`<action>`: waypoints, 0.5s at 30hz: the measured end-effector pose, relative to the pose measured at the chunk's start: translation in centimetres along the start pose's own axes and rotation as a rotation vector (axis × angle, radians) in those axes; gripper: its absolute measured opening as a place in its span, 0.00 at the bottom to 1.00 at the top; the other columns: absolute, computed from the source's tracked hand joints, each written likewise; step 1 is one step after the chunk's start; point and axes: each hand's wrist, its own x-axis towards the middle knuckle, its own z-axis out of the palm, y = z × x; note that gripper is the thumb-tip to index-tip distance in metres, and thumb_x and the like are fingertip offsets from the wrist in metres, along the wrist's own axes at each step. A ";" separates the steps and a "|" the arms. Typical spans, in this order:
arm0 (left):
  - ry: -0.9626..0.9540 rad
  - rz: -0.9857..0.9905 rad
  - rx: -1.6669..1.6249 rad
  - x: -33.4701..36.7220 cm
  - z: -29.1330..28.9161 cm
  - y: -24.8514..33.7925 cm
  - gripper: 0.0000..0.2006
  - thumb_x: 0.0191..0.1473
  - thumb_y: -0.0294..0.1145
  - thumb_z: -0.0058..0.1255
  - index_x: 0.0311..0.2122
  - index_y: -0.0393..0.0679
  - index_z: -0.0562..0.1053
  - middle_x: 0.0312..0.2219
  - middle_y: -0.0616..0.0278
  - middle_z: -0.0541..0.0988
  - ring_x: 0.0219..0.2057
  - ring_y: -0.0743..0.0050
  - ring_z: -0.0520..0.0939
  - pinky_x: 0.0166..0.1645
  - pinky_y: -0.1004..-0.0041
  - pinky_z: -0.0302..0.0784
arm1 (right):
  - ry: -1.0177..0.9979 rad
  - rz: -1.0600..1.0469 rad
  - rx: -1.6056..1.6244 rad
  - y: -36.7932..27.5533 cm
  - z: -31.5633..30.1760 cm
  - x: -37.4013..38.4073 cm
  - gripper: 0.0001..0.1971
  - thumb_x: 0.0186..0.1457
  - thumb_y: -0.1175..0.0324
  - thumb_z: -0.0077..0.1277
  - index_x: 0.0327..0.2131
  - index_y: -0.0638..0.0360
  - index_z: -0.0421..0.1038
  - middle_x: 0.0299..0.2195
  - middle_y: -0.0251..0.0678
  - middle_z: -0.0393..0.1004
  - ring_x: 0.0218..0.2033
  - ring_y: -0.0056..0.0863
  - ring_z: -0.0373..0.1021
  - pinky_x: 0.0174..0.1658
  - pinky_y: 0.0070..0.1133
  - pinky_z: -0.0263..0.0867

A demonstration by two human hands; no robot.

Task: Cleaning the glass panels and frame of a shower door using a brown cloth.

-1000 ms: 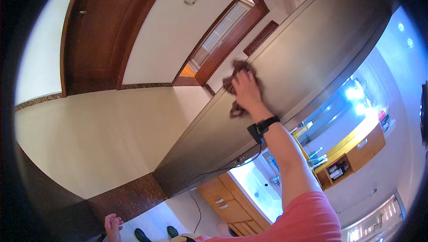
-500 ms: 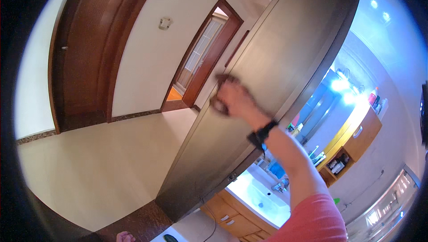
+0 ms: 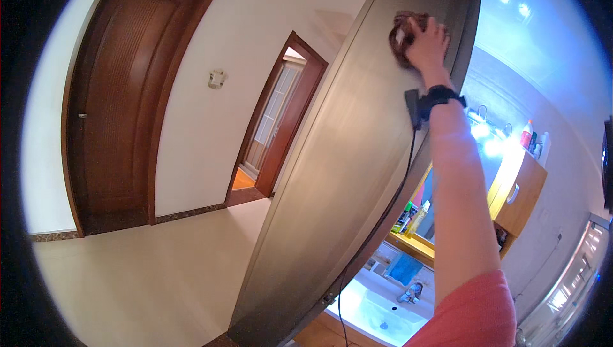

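My right hand (image 3: pixel 429 45) reaches up to the top of a tall, grey-brown door panel (image 3: pixel 338 149), its arm coming in from the lower right. Bunched under the fingers is a brown cloth (image 3: pixel 401 37), pressed flat against the panel's face near its upper right edge. A black band (image 3: pixel 440 96) circles the wrist, and a dark cable (image 3: pixel 391 209) hangs from it down across the panel. My left hand is out of view.
Right of the panel are a white washbasin (image 3: pixel 383 318) with a tap (image 3: pixel 410 293) and a wooden cabinet (image 3: pixel 520 187) with bottles on top. To the left lie a pale floor (image 3: pixel 147 283), a dark wooden door (image 3: pixel 118 104) and a second doorway (image 3: pixel 281 123).
My right hand has moved with the cloth from the panel's left edge, around mid-height, up toward its upper right. A hand at the bottom edge has left the view.
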 end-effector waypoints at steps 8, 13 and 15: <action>-0.044 -0.159 -0.050 0.1 1.6 1.9 0.12 0.53 0.34 0.41 0.39 0.37 0.66 0.31 0.61 0.71 0.31 0.76 0.72 0.36 0.78 0.66 | -0.506 -0.419 1.077 -23.2 2.4 -31.0 0.12 0.30 0.70 0.54 0.26 0.59 0.69 0.36 0.41 0.66 0.43 0.38 0.60 0.50 0.32 0.55; -0.080 0.184 0.321 -0.5 -2.8 -1.6 0.12 0.53 0.33 0.41 0.40 0.39 0.66 0.29 0.61 0.71 0.30 0.76 0.71 0.36 0.79 0.66 | -0.705 -1.283 0.898 -24.8 -2.0 -53.4 0.09 0.37 0.66 0.48 0.26 0.53 0.69 0.37 0.38 0.64 0.45 0.37 0.59 0.52 0.33 0.50; 0.007 -0.144 0.090 -0.3 -4.5 -3.5 0.12 0.52 0.33 0.42 0.40 0.40 0.66 0.26 0.62 0.70 0.28 0.77 0.70 0.34 0.78 0.67 | -0.583 -1.241 0.922 -24.2 -0.1 -52.9 0.10 0.34 0.63 0.50 0.26 0.51 0.69 0.37 0.35 0.64 0.45 0.36 0.59 0.54 0.33 0.48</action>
